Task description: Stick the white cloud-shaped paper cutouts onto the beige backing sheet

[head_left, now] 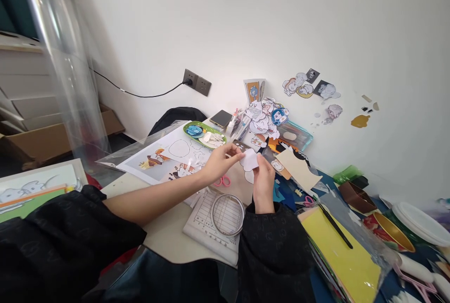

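Observation:
Between my two hands is a small white paper cutout [250,158] with a rounded outline. My left hand [225,160] pinches its left edge with thumb and fingertips. On the other side, my right hand [264,179] grips its right edge, thumb on top. Below my left hand lie pink-handled scissors [222,181], partly hidden. A sheet with black line drawings [179,149] and a printed picture [151,161] spreads out to the left. Behind it sits a green tray [188,127] with blue and white paper pieces.
A ledger pad [204,221] with a metal ring [213,214] on it lies near the front edge. Yellow paper [337,247] bearing a black pen [335,226] is at right. Cut-out stickers [260,115] crowd the back, near a phone [221,118]. A clear plastic roll [66,69] stands left.

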A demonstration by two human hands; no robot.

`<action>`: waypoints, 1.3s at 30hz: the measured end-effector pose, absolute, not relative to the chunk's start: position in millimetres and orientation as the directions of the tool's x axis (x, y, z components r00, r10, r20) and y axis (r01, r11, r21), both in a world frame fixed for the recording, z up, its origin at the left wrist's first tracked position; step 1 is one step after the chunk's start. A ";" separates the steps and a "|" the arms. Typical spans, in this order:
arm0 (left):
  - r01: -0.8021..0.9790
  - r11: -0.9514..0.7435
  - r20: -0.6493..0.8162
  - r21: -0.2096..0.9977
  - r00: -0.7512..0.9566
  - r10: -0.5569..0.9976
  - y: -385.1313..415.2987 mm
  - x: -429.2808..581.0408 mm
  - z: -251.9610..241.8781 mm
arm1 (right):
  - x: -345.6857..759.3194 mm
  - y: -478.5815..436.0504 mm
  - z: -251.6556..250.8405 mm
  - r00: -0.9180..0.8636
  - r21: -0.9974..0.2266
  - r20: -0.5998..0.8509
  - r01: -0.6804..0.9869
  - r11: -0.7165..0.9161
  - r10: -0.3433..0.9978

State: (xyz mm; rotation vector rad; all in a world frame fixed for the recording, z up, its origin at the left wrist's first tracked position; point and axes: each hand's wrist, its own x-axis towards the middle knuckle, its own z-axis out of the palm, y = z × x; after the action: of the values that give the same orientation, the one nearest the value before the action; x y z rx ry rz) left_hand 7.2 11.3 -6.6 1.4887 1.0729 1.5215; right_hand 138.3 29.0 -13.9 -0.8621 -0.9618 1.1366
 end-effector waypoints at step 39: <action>0.124 -0.363 0.374 0.923 -0.072 0.925 -2.5 16.7 -3.1 | 139.8 -11.2 26.6 -0.461 -0.806 0.173 -0.574 -0.143 0.870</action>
State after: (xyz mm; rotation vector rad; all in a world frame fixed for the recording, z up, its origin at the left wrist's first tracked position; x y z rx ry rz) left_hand 16.7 -2.5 -3.1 1.5250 1.1594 1.5066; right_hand 139.8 -11.2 26.6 -0.4150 -1.0531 1.7887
